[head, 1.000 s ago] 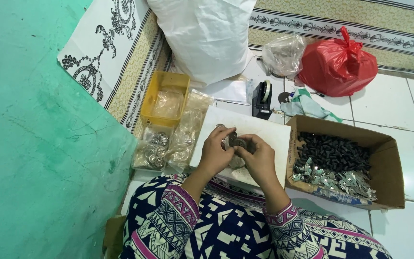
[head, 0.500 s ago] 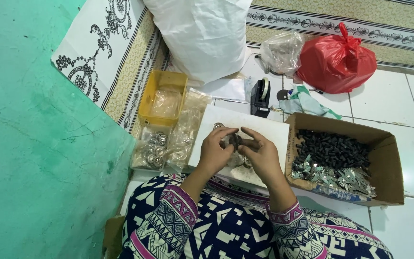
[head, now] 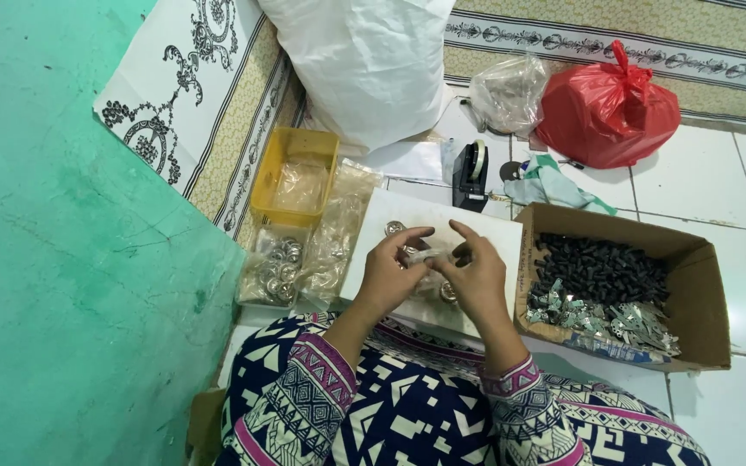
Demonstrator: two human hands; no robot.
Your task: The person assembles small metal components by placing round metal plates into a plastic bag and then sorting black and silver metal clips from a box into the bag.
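Green-painted wall point(head: 62, 259) fills the left of the view, with a patterned mat point(head: 192, 112) of black scrollwork on white lying beside it. Next comes a yellow plastic tray point(head: 291, 147) holding clear bags, and below it a transparent bag of round silver metal parts point(head: 276, 269) resting on the tiled floor point(head: 701, 185). A long clear packet point(head: 343, 220) lies between that bag and a white board point(head: 412, 211) set across the person's lap. Over the board the left hand point(head: 388, 272) and the right hand point(head: 477, 278) meet, fingertips of both pinched narrow on a small silvery piece point(head: 429, 255) held between them just above the board; a few loose round metal parts point(head: 395, 228) lie on the board under and beside the hands, partly hidden by them. Patterned sleeves in navy, white and pink cover both forearms. Behind the board stand a large white sack point(head: 373, 60), a black tape dispenser point(head: 474, 177), a crumpled clear bag point(head: 507, 91) and a green-and-white cloth point(head: 550, 185). To the right sits an open cardboard box point(head: 701, 298), touching the board's edge, filled with small black parts point(head: 602, 269) at the back and shiny silver pieces point(head: 610, 318) at the front. A knotted red plastic bag point(head: 606, 112) lies beyond it.
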